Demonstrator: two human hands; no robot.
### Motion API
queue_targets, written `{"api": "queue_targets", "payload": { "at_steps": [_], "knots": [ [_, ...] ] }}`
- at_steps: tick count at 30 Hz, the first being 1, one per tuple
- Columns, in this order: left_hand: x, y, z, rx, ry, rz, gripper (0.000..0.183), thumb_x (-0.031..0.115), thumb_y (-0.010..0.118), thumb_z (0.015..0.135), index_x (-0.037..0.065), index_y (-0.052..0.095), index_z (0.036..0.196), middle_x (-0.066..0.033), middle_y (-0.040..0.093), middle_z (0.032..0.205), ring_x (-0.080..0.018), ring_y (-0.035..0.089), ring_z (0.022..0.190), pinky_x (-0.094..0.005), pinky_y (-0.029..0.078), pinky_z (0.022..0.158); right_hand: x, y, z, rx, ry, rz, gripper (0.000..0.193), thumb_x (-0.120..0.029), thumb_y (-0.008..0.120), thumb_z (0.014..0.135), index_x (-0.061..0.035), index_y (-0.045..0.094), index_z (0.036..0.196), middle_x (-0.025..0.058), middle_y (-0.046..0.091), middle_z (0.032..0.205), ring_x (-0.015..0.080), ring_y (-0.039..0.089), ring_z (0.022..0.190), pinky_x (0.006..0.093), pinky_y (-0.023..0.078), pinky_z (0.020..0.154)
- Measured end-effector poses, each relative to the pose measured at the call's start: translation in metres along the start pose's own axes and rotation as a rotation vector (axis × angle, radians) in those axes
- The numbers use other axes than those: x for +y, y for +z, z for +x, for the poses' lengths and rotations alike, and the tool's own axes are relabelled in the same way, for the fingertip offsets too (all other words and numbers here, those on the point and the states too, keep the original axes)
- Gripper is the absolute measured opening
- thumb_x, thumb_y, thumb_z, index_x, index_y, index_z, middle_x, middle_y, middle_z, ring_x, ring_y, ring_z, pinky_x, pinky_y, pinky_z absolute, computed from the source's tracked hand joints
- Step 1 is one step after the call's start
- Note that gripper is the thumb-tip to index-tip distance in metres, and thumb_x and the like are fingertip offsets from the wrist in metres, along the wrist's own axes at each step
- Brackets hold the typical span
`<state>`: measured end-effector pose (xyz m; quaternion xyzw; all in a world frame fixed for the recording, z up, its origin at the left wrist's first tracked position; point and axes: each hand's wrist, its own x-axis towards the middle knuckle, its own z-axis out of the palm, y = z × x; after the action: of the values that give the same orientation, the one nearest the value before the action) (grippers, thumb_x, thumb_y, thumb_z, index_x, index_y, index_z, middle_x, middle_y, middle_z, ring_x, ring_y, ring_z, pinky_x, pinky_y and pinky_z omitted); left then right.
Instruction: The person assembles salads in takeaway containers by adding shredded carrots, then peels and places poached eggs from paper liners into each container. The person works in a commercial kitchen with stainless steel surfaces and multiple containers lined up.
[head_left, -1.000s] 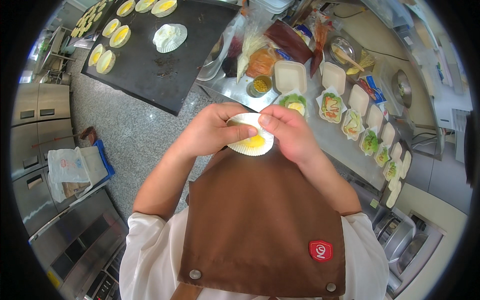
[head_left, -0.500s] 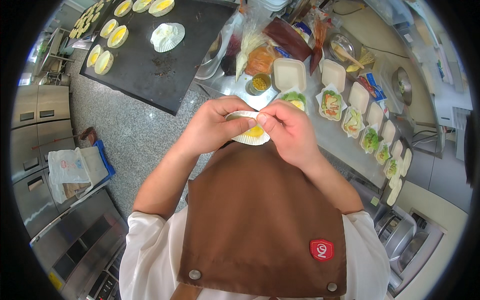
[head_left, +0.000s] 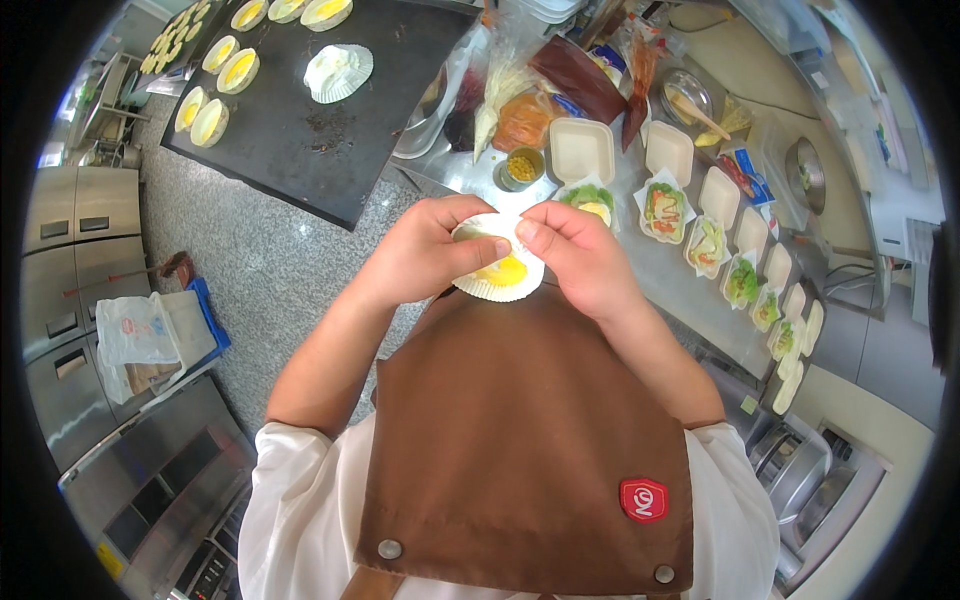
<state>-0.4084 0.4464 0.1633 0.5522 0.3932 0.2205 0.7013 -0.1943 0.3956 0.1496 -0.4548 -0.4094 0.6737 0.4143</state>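
Observation:
Above my brown apron (head_left: 530, 440), both hands hold a white pleated paper baking cup (head_left: 498, 292). A cooked egg with a yellow yolk (head_left: 510, 269) lies in it. My left hand (head_left: 420, 250) is closed on the cup's left rim, thumb over the inside. My right hand (head_left: 580, 258) pinches the rim at the upper right between thumb and fingers. Just beyond my right hand, an open takeaway box (head_left: 582, 150) contains lettuce and an egg, its front partly hidden by the hand.
On the dark flat-top (head_left: 275, 130) at the far left stand several egg-filled paper cups (head_left: 238, 72) and one flattened paper cup (head_left: 338, 73). A steel counter (head_left: 650, 270) carries a tin of corn (head_left: 520, 168), bagged ingredients and a curved row of filled takeaway boxes (head_left: 708, 245).
The paper cup has tipped and flattened towards me, so more of the yolk shows. My right hand has shifted slightly. Both hands keep hold of the rim.

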Motion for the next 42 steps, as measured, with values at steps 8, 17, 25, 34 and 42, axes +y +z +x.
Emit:
{"api": "queue_targets", "payload": {
  "at_steps": [8, 17, 25, 34, 42],
  "knots": [
    [-0.001, 0.000, 0.004, -0.047, 0.005, -0.063, 0.023, 0.009, 0.075, 0.093, -0.004, 0.071, 0.111, -0.0048, 0.073, 0.099, -0.0089, 0.066, 0.087, -0.0271, 0.055, 0.077, 0.007, -0.005, 0.003, -0.021, 0.147, 0.445, 0.021, -0.021, 0.058, 0.106, -0.0015, 0.065, 0.109, 0.0015, 0.067, 0.097, 0.0086, 0.063, 0.087, 0.0251, 0.052, 0.078],
    [-0.001, -0.009, 0.013, -0.019, -0.057, -0.039, 0.025, 0.008, 0.078, 0.089, -0.003, 0.070, 0.110, -0.0053, 0.074, 0.099, -0.0091, 0.067, 0.088, -0.0278, 0.056, 0.079, -0.005, -0.010, 0.010, -0.044, -0.024, -0.082, 0.022, -0.022, 0.062, 0.104, -0.0017, 0.064, 0.112, 0.0013, 0.068, 0.096, 0.0075, 0.063, 0.087, 0.0251, 0.052, 0.077],
    [0.005, -0.011, 0.010, -0.135, 0.020, -0.030, 0.029, 0.009, 0.080, 0.088, -0.003, 0.070, 0.112, -0.0054, 0.075, 0.100, -0.0089, 0.067, 0.091, -0.0274, 0.056, 0.081, -0.003, -0.003, 0.010, 0.002, 0.152, 0.440, 0.021, -0.021, 0.062, 0.104, -0.0002, 0.067, 0.105, 0.0016, 0.069, 0.096, 0.0081, 0.063, 0.086, 0.0250, 0.052, 0.077],
    [0.001, -0.014, 0.007, -0.089, -0.050, -0.011, 0.029, 0.011, 0.079, 0.091, -0.004, 0.070, 0.114, -0.0051, 0.075, 0.101, -0.0095, 0.067, 0.092, -0.0280, 0.056, 0.082, -0.004, -0.010, 0.016, -0.072, 0.079, 0.028, 0.021, -0.021, 0.061, 0.105, -0.0009, 0.066, 0.107, 0.0016, 0.068, 0.096, 0.0069, 0.062, 0.087, 0.0247, 0.051, 0.076],
    [-0.006, -0.020, 0.008, -0.091, -0.079, -0.230, 0.027, 0.007, 0.079, 0.089, -0.003, 0.071, 0.112, -0.0054, 0.075, 0.102, -0.0098, 0.068, 0.092, -0.0285, 0.056, 0.082, -0.003, -0.002, 0.015, -0.014, 0.051, 0.137, 0.021, -0.022, 0.062, 0.104, -0.0013, 0.066, 0.105, 0.0003, 0.068, 0.092, 0.0054, 0.060, 0.083, 0.0236, 0.050, 0.073]
  ]
}}
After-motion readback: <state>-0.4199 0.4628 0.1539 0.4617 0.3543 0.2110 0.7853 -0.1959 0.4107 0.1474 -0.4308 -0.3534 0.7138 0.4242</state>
